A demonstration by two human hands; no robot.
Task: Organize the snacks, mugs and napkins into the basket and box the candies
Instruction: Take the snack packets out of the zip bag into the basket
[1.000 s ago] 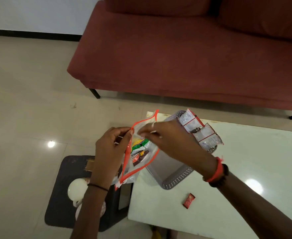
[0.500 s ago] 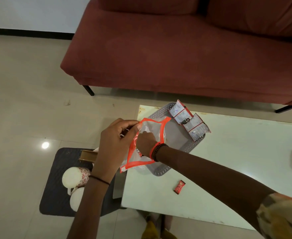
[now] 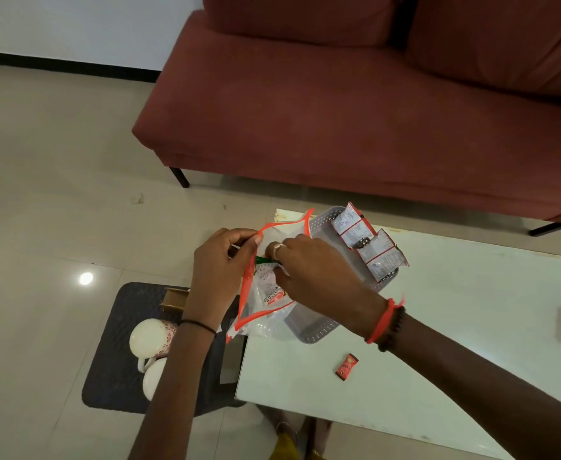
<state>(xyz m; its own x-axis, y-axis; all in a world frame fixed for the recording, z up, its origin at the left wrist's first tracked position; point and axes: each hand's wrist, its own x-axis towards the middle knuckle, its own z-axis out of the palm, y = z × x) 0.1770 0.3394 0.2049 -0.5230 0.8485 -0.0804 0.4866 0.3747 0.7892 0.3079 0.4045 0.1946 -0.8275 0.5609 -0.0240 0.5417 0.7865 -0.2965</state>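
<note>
The left hand (image 3: 217, 267) pinches the red edge of a clear bag (image 3: 265, 287) between thumb and fingers, and holds the mouth open. The right hand (image 3: 309, 270) is at that mouth, just beside the left thumb. Its fingertips dip inside and close on something, likely a snack pack (image 3: 267, 277), but I cannot tell how tight. The bag hangs just under both sets of fingers, over the near corner of the grey basket (image 3: 315, 330).

The bag is thin, soft and floppy. It looks light and a bit slippery, so it may sag or fold shut if the left fingers let go. The red edge is the best place to hold it. The packs inside are small and crinkly, so a gentle pinch at one corner should lift them.

A strip of packets (image 3: 368, 244) leans in the basket, past the right knuckles. One red candy (image 3: 346, 366) lies on the table (image 3: 471, 327), below the right wrist. Two mugs (image 3: 151, 338) sit on a dark stool (image 3: 113, 360) under the left arm
</note>
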